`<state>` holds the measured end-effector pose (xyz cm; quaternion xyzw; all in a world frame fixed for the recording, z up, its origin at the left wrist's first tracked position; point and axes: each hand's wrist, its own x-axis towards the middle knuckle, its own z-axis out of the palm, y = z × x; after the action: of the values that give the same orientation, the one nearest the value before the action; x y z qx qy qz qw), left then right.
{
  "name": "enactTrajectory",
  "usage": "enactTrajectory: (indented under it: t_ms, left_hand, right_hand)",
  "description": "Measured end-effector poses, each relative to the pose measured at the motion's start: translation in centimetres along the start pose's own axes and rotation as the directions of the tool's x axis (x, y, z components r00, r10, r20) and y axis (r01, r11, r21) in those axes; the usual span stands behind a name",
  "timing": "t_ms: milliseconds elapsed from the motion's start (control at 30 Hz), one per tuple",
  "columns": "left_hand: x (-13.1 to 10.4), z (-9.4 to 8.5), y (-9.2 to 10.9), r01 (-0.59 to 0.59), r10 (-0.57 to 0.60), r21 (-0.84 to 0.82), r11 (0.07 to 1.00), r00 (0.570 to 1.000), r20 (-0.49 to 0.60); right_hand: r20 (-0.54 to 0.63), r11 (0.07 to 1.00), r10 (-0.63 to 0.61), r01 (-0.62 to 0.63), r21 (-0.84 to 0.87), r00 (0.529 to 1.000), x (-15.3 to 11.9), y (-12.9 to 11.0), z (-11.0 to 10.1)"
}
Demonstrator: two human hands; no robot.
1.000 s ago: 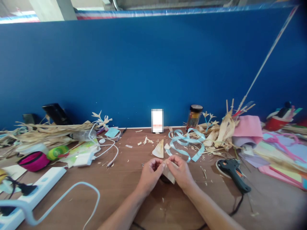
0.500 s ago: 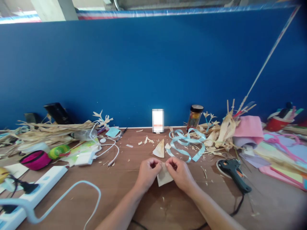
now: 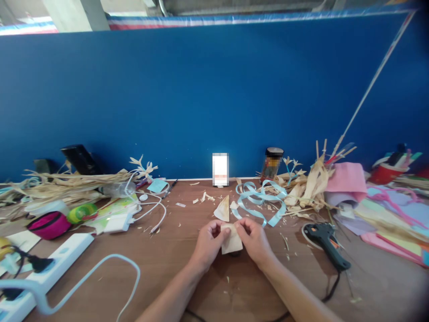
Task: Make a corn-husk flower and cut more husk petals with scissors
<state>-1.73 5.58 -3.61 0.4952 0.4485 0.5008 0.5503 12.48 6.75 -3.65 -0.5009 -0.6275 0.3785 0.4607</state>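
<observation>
Between my two hands is a small, pale beige, squarish piece of dried corn husk (image 3: 232,242), held above the table. Thumb and fingers of my left hand (image 3: 209,241) pinch its upper left edge. My right hand (image 3: 253,239) grips the upper right corner, its fingertips curled in. Just beyond my hands a pointed cream husk piece (image 3: 222,209) lies on the table. Light blue ribbon (image 3: 261,199) is looped loosely behind my right hand.
A black glue gun (image 3: 326,243) rests on the right. Corn husks (image 3: 310,188) are piled near a dark-lidded jar (image 3: 272,163). At left are a white power strip (image 3: 67,255), cables and a magenta pouch (image 3: 48,224). A blue partition (image 3: 187,98) stands behind.
The husk piece has been tilted and raised slightly, so more of its face shows between my hands. Both hands keep their pinch in nearly the same place.
</observation>
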Motion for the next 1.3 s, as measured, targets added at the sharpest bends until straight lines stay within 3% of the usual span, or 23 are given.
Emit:
enactTrajectory:
  t_ms: [200,400,600,800,967,1033,1133,1300]
  left_hand:
    - [0.1,-0.2,0.0,-0.059,0.065,0.137,0.989,0.997,-0.041]
    - [-0.1,0.0,0.4,-0.065,0.091,0.231,0.971,0.991,-0.102]
    - [0.0,0.0,0.3,-0.007,0.018,0.096,0.995,0.993,-0.116]
    - [-0.4,0.1,0.9,-0.122,0.114,-0.062,0.991,0.986,-0.122]
    - [-0.6,0.7,0.7,0.040,-0.040,-0.052,0.998,0.999,0.004]
    - [-0.4,0.7,0.5,0.090,-0.090,0.001,0.996,0.996,-0.006]
    - [-0.1,0.4,0.4,0.037,-0.033,0.040,0.999,0.996,-0.084]
    - [-0.1,-0.2,0.6,-0.048,0.062,0.093,0.995,0.986,-0.155]
  right_hand:
    - [0.074,0.995,-0.073,0.078,-0.056,0.995,-0.3,-1.3,-0.1]
    - [0.106,0.993,-0.067,0.077,-0.089,0.992,-0.3,-1.0,-0.2]
    - [0.125,0.996,0.034,-0.044,0.078,0.992,0.0,-0.2,0.0]
    - [-0.010,0.977,0.130,-0.126,0.175,0.992,0.5,0.6,-0.1]
    - [-0.061,0.961,0.172,-0.154,0.229,0.983,0.5,0.5,-0.1]
    - [-0.051,0.962,0.176,-0.161,0.221,0.983,0.4,0.2,0.0]
    - [-0.016,0.979,0.134,-0.130,0.158,0.991,0.3,-0.2,0.1]
    - [0.011,0.998,-0.054,0.054,0.011,0.998,0.0,-0.7,-0.1]
